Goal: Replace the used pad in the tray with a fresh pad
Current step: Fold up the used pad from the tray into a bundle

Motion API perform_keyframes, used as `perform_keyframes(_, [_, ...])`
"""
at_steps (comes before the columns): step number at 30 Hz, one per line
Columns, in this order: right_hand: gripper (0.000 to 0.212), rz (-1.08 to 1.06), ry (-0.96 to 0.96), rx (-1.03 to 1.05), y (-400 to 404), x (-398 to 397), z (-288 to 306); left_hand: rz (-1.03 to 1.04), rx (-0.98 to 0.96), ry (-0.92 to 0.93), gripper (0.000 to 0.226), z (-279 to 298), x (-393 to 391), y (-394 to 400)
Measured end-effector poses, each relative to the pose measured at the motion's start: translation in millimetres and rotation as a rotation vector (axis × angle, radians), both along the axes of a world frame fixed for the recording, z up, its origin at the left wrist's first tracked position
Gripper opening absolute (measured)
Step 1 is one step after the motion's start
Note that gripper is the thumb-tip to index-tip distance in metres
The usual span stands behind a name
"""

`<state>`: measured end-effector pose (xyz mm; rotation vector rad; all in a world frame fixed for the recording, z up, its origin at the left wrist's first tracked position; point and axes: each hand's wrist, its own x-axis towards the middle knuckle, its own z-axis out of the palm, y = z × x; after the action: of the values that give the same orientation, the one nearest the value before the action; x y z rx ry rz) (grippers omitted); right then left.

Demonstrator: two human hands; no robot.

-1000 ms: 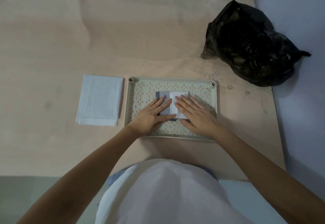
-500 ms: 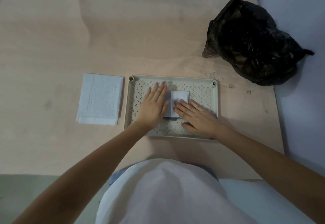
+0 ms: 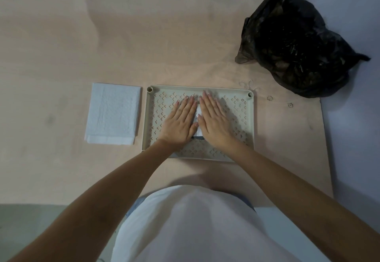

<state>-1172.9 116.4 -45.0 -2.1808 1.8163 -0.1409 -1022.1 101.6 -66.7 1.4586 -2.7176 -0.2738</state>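
There is only one view, from the person's head. It looks steeply down and forward at the table (image 3: 144,35), close; the tray (image 3: 252,122) sits near centre, a black bag (image 3: 298,44) at 2 o'clock.

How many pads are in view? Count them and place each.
2. One folded pad lies in the tray, mostly hidden under both hands; one pad lies left of the tray.

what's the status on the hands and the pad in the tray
Left hand and right hand flat, pressing folded pad in tray. Fresh pad waits left of tray. Nothing blocking.
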Motion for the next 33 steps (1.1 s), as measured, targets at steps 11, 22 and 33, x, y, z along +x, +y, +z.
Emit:
perform_keyframes(11, [0.06,0.115,0.179,-0.066,5.2,-7.7,-24.5,-0.005,0.011,0.044,0.061,-2.1,0.3,-2.1])
perform_keyframes(22, [0.061,0.097,0.195,-0.082,4.6,-4.3,-28.4,0.006,0.08,-0.007,0.061,-3.8,0.0,-2.5])
perform_keyframes(33, [0.061,0.085,0.176,-0.114,4.2,-6.8,-30.4,0.649,0.296,0.462,0.045,36.4,0.4,12.6])
